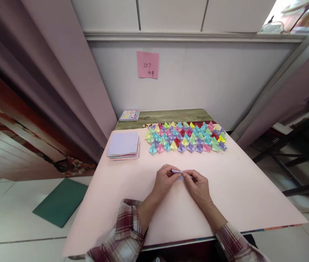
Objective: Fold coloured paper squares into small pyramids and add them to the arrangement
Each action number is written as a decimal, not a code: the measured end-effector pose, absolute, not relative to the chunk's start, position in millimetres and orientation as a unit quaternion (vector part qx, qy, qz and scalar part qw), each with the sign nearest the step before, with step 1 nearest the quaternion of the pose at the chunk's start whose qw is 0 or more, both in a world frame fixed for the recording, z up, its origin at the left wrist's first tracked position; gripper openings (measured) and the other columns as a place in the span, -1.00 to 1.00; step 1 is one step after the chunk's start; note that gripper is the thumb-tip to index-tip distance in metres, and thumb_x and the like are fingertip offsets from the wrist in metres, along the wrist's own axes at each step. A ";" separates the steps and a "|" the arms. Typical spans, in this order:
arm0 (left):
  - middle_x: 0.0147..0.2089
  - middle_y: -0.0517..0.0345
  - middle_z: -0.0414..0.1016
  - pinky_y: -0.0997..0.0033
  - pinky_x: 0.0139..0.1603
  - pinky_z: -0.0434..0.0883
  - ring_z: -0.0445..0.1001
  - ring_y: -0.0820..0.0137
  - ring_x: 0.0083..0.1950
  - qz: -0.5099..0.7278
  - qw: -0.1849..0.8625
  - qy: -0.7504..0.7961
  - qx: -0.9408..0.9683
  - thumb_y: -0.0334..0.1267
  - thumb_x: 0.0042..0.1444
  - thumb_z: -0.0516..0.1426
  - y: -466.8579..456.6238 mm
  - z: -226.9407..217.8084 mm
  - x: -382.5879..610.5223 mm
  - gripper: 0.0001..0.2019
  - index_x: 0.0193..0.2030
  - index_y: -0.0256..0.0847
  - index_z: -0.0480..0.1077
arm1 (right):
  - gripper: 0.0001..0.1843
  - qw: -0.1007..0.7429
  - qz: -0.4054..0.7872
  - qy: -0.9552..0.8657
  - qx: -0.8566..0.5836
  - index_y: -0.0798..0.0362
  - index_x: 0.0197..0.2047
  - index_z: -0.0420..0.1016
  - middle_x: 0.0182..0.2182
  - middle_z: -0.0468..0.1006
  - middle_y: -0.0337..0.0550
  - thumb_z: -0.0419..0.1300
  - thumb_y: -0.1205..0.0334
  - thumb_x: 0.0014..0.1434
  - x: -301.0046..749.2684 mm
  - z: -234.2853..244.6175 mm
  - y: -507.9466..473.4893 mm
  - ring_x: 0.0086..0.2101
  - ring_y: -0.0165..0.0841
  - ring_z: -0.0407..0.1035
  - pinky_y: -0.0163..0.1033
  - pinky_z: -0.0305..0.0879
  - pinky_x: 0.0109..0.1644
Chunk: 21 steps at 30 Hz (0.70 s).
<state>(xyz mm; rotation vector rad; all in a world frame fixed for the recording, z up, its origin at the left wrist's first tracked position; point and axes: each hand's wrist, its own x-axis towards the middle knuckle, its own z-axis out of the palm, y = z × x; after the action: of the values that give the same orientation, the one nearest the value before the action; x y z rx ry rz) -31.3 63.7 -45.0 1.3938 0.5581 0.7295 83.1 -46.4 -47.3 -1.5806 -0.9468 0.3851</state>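
Between my two hands, above the middle of the pale pink table cover, is a small folded piece of lavender paper [180, 177]. My left hand [165, 179] pinches its left side between thumb and fingers. On the other side, my right hand [197, 183] grips the paper's right part in the same way. The fingers hide much of it, so its exact folded shape is unclear. Beyond my hands stand rows of small folded paper pieces [181, 139] in many colours, with pointed tops. To the left lies a stack of square paper sheets [123, 144], lavender on top.
The pink cover [132, 174] spreads over the table. A small printed packet [129, 115] lies at the back left on the green wood-look surface [168, 115]. A pink note [147, 64] is stuck to the wall. Curtains hang at both sides, and a dark green mat [61, 202] lies on the floor.
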 end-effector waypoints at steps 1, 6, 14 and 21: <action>-0.25 0.08 0.44 0.43 -0.25 0.37 0.42 0.40 -0.27 0.335 0.657 0.254 0.626 -0.20 -0.09 0.34 64.5 -44.7 -31.5 -0.81 -0.41 -0.26 0.50 | -0.77 0.590 0.170 -0.402 -0.680 0.05 -0.30 0.58 -0.42 0.58 -0.17 0.20 0.08 0.20 82.8 -47.1 -46.5 -0.42 -0.33 0.43 -0.30 0.35 -0.35; -0.38 0.16 0.42 0.44 -0.30 0.35 0.39 0.44 -0.36 0.287 0.725 0.234 0.581 -0.19 -0.07 0.31 63.9 -40.2 -30.9 -0.79 -0.40 -0.26 0.43 | -0.75 0.600 0.189 -0.380 -0.678 0.07 -0.34 0.53 -0.50 0.51 -0.21 0.19 0.05 0.20 82.9 -44.8 -48.1 -0.53 -0.39 0.31 -0.33 0.27 -0.46; -0.44 0.21 0.42 0.48 -0.33 0.29 0.33 0.48 -0.43 0.255 0.772 0.218 0.539 -0.19 0.04 0.22 63.1 -32.2 -31.8 -0.83 -0.34 -0.27 0.44 | -0.52 0.647 0.272 -0.364 -0.613 0.11 -0.39 0.55 -0.53 0.47 -0.17 0.00 -0.04 0.31 86.9 -46.4 -52.2 -0.46 -0.33 0.34 -0.26 0.29 -0.35; -0.36 0.17 0.45 0.47 -0.28 0.29 0.35 0.46 -0.37 0.240 0.773 0.212 0.548 -0.18 0.07 0.22 60.6 -30.2 -33.0 -0.74 -0.12 -0.25 0.48 | -0.66 0.610 0.267 -0.387 -0.639 0.09 -0.42 0.53 -0.57 0.44 -0.24 0.20 -0.03 0.17 89.6 -45.5 -51.8 -0.52 -0.38 0.28 -0.31 0.24 -0.43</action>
<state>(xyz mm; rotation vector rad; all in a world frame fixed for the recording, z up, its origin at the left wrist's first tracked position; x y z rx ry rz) -33.0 60.6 -30.2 1.1884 0.4591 0.5192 89.6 -51.8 -45.5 -1.4747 -0.8926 0.6161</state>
